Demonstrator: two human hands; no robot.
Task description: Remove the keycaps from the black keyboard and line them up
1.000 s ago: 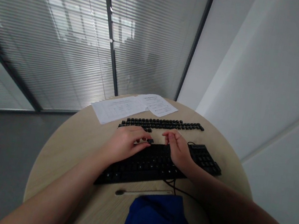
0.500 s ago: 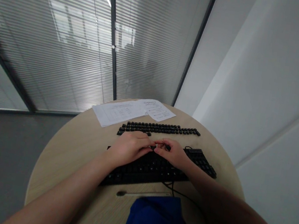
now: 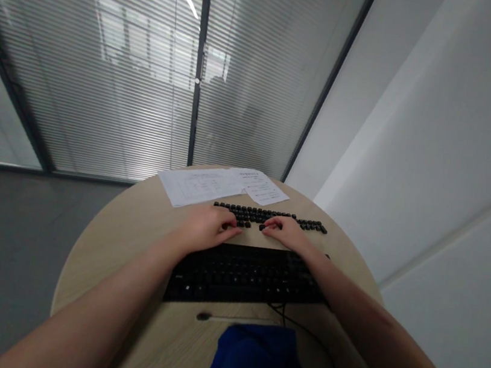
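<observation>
Rows of loose black keycaps [image 3: 252, 210] lie on the round table beyond a black keyboard [image 3: 242, 272]. My left hand [image 3: 208, 227] rests over the left part of these rows, fingers curled and thumb tip close to the index finger. What lies between those fingertips is hidden. Across a small gap, my right hand [image 3: 288, 232] pinches a single keycap [image 3: 262, 227] between thumb and fingers, low over the tabletop at the near side of the rows. Both forearms reach past the keyboard, and the right one covers its right end.
Printed paper sheets [image 3: 204, 185] lie at the table's far edge. Nearer me are a thin tool with a dark tip [image 3: 204, 316], a cable [image 3: 319, 342] and blue cloth [image 3: 263, 366]. A glass partition with blinds [image 3: 147, 103] and a white wall [image 3: 452, 146] stand behind.
Both hands have moved forward from the keyboard to the loose keycaps and have come apart. The keyboard's middle is now uncovered. The whole view has shifted slightly.
</observation>
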